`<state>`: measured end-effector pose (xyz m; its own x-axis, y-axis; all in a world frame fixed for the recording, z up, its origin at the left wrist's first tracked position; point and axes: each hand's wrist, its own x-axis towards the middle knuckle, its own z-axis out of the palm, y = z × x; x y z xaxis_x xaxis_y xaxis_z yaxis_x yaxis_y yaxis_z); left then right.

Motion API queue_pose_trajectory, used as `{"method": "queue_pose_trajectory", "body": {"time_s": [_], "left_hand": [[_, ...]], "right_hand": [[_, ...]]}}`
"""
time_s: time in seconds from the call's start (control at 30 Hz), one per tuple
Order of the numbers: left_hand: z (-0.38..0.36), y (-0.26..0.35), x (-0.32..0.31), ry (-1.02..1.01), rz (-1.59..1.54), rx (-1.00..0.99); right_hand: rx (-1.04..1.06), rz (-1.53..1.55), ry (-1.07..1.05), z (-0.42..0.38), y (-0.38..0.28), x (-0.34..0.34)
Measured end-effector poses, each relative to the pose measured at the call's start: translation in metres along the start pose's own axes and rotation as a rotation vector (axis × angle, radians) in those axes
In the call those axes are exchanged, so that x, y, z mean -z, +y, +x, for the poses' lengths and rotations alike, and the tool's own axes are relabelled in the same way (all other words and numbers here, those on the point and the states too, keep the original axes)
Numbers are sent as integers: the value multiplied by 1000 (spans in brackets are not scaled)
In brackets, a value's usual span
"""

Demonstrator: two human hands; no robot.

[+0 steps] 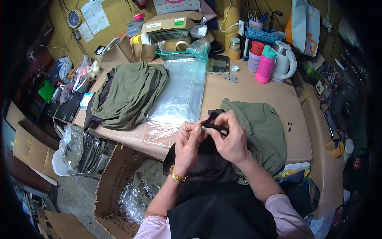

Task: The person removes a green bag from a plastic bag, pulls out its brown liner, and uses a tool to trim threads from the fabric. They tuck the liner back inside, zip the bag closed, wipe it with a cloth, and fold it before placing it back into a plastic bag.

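Observation:
Close together over the table's front edge, my left hand (188, 142) and my right hand (231, 140) both pinch a small dark strip of fabric (215, 127). Fingers of each hand are pressed together on it. Dark cloth (207, 161) hangs below the hands toward my lap. Beside my right hand an olive green garment (264, 131) lies on the table and drapes over its front. A folded pile of olive garments (127, 93) sits at the left of the table. Between the two lies a stack of clear plastic bags (177, 87).
An open cardboard box (107, 181) with plastic-wrapped garments stands on the floor at lower left. A pink bottle (265, 65), an electric kettle (283, 59) and a blue basket (264, 35) stand at the back right. Green baskets (173, 55) are at the back.

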<state>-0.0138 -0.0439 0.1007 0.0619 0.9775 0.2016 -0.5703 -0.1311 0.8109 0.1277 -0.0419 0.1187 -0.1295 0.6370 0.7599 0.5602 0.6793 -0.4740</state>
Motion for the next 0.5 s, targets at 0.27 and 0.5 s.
{"method": "queue_pose_trajectory", "body": {"time_s": [0.27,0.5], "left_hand": [[4,-1,11,25,-23,-25],[3,-6,18,-56,14,-71]], "right_hand": [[95,-148,85,0,-5,3],[246,-257,113,5,-5,-6]]}}
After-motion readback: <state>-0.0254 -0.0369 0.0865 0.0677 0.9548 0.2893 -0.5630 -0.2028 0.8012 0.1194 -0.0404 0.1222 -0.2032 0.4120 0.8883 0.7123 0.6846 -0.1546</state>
